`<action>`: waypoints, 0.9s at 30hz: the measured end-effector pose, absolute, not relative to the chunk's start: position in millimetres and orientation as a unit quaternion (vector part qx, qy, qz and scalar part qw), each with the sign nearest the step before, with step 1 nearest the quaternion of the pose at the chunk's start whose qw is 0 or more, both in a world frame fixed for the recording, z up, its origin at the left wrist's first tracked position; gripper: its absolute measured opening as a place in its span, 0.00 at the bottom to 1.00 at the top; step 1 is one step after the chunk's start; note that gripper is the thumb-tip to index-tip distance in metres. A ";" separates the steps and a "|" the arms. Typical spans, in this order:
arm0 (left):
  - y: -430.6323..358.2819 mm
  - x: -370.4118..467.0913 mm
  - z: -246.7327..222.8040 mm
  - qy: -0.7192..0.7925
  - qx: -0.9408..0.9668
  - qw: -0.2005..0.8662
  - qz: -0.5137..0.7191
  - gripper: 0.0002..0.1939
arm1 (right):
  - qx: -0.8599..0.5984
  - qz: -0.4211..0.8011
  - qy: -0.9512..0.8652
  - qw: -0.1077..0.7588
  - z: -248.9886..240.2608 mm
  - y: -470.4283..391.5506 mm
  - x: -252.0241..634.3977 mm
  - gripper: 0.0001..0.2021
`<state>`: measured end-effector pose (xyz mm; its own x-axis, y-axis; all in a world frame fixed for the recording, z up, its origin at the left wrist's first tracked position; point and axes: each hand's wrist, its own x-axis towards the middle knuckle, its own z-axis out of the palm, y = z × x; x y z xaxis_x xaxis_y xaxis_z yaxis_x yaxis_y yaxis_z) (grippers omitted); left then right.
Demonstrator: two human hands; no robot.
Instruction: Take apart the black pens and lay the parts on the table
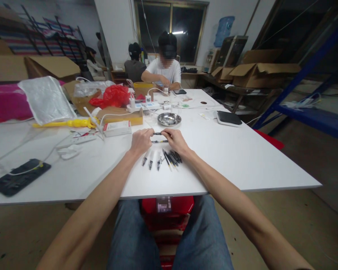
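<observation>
Between my two hands is a dark pen part, one end in the fingers of each. My left hand is closed on its left end, and my right hand pinches the right end. Just below it lies a thin pen refill on the white table, its ends close to both hands. Nearer to me rest several clear pen barrels with dark tips. To their right is a small bunch of black pen parts, partly beside my right wrist. Fingertip detail is too small to make out.
A round metal dish stands beyond my hands. At left are a white box, a yellow hand-shaped clapper, cables and a black case. A black-topped device lies right. Across the table sits a person.
</observation>
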<state>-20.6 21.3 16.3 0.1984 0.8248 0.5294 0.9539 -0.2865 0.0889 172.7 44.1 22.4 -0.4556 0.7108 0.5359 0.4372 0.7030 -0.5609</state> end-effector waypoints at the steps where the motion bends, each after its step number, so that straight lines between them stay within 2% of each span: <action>1: 23.7 -21.0 16.5 -0.588 -0.761 0.134 -0.241 0.14 | -0.348 0.169 -0.831 0.400 21.5 45.8 171.7 0.16; 4: 28.1 -23.1 16.4 -0.601 -0.749 0.143 -0.240 0.13 | -0.334 0.135 -0.833 0.420 22.1 52.3 168.2 0.12; 10: 35.8 -23.8 18.5 -0.612 -0.734 0.150 -0.252 0.13 | -0.266 0.051 -0.874 0.404 26.9 66.4 161.8 0.12; 15: 40.0 -12.2 23.9 -0.592 -0.756 0.160 -0.229 0.14 | -0.351 0.057 -0.866 0.352 22.7 69.5 164.4 0.16; 17: 39.5 -9.5 24.7 -0.582 -0.764 0.159 -0.226 0.14 | -0.366 0.060 -0.854 0.365 20.9 66.6 165.7 0.17; 22: 37.3 -10.0 23.5 -0.578 -0.763 0.155 -0.245 0.14 | -0.328 0.051 -0.836 0.436 23.7 53.1 163.6 0.11; 27: 36.1 -7.3 24.9 -0.558 -0.769 0.155 -0.269 0.13 | -0.372 0.023 -0.838 0.399 31.4 46.9 161.9 0.15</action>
